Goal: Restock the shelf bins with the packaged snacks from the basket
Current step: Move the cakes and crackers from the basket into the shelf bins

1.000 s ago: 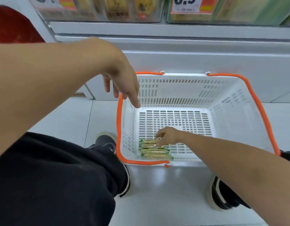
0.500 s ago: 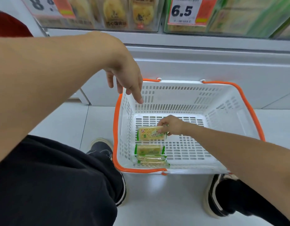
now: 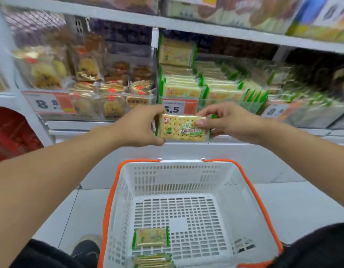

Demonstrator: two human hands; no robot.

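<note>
Both hands, left hand (image 3: 142, 126) and right hand (image 3: 225, 120), pinch one cracker pack (image 3: 183, 128) by its ends; next, judged: seat it in the green-pack bin (image 3: 206, 91).

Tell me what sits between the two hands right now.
In the head view, a green-edged cracker packet spans the gap: the left hand pinches its left end, the right hand its right end, above the basket.
</note>
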